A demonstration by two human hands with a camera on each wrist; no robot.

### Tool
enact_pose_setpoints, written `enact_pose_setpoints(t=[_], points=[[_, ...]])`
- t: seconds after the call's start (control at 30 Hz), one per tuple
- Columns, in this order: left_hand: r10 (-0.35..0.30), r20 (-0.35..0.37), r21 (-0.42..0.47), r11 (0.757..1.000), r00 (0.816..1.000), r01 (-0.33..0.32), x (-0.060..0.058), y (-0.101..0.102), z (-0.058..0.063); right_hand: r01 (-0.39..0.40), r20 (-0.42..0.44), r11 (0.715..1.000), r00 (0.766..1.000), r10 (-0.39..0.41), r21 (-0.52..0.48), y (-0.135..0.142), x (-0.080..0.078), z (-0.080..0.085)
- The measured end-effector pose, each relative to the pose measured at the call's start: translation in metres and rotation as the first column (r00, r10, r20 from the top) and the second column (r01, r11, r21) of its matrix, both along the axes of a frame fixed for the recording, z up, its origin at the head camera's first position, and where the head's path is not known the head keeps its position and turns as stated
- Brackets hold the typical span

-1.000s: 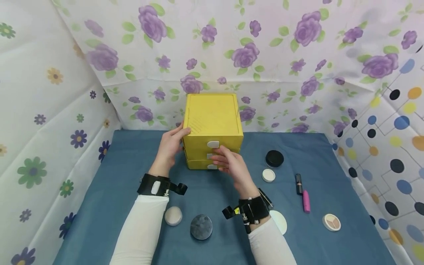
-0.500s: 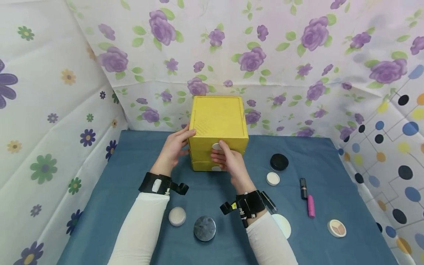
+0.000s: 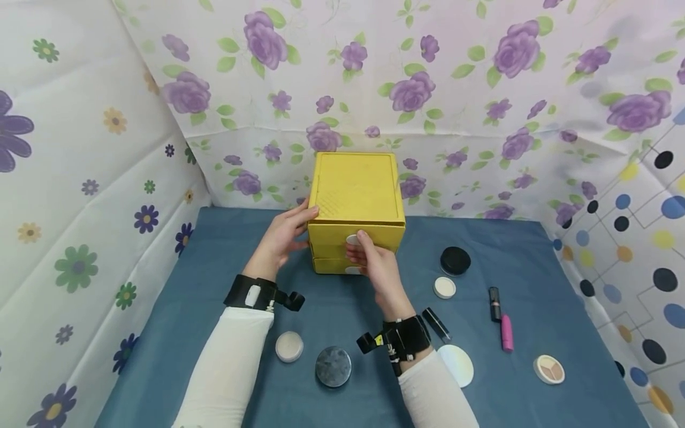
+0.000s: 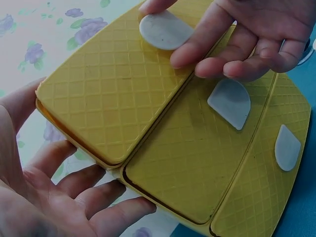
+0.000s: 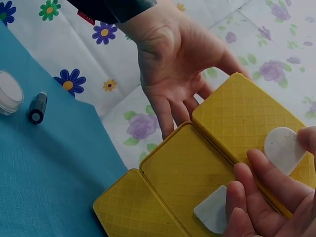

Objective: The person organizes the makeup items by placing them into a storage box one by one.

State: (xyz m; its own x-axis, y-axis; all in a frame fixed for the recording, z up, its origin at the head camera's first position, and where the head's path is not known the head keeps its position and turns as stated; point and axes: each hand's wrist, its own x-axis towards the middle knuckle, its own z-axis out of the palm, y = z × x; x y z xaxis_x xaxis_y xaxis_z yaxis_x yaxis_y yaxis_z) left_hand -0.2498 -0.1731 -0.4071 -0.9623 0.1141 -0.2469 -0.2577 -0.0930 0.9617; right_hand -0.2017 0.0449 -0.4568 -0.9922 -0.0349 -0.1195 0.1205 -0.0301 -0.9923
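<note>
A yellow box of three stacked drawers (image 3: pixel 355 187) stands against the back cloth, its fronts embossed with a waffle pattern. My right hand (image 3: pixel 377 261) pinches the white knob (image 4: pixel 165 30) of the top drawer between thumb and index finger, the other fingers loosely bent below. That drawer front (image 4: pixel 108 94) juts out slightly, with a thin gap along its side. Under it, the middle knob (image 4: pixel 229 104) and bottom knob (image 4: pixel 288 148) are untouched. My left hand (image 3: pixel 280 238) steadies the box's left side, thumb at the top edge and fingers spread along the side wall.
Cosmetics lie on the blue cloth: a black round case (image 3: pixel 455 260), small white pot (image 3: pixel 445 288), black tube (image 3: pixel 436 324), pale disc (image 3: pixel 456 365), lipstick (image 3: pixel 495 304), pink tube (image 3: pixel 506 333), three-part palette (image 3: pixel 549 370), white-lidded jar (image 3: pixel 289 346) and dark round case (image 3: pixel 333 367). Flowered cloth hangs behind.
My right thumb has risen onto the top drawer's knob and the drawer front has come out slightly. My left hand stays at the box's side. The head view has shifted a little.
</note>
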Motion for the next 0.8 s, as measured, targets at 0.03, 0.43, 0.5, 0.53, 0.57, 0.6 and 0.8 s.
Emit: enact_pose_setpoints(t=[0.03, 0.43, 0.5, 0.53, 0.57, 0.6, 0.8], points=[[0.000, 0.000, 0.002, 1.000, 1.000, 0.000, 0.000, 0.000, -0.001, 0.002, -0.006, 1.000, 1.000, -0.002, 0.006, 0.000, 0.001, -0.001], [-0.010, -0.024, -0.033, 0.999, 1.000, 0.010, 0.000, -0.001, -0.001, 0.007, -0.026, 0.999, 1.000, -0.006, 0.045, 0.001, 0.012, -0.002], [-0.021, -0.030, -0.041, 0.999, 0.999, 0.020, 0.000, -0.003, -0.001, 0.010, -0.029, 0.999, 1.000, -0.008, 0.051, 0.000, 0.014, -0.003], [-0.025, -0.032, -0.047, 0.999, 0.999, 0.024, 0.000, -0.003, -0.001, 0.012, -0.031, 0.998, 0.999, -0.010, 0.055, 0.000, 0.015, -0.003], [-0.024, -0.032, -0.051, 0.998, 0.999, 0.023, 0.000, -0.004, -0.001, 0.011, -0.034, 0.999, 0.999, -0.010, 0.052, 0.000, 0.016, -0.003], [-0.024, -0.032, -0.056, 0.998, 0.999, 0.022, -0.001, -0.004, -0.002, 0.011, -0.035, 0.999, 0.999, -0.009, 0.051, 0.000, 0.017, -0.004], [-0.023, -0.032, -0.067, 0.998, 0.999, 0.021, -0.001, -0.003, -0.005, 0.010, -0.040, 0.999, 0.999, -0.009, 0.033, 0.001, 0.025, -0.005]])
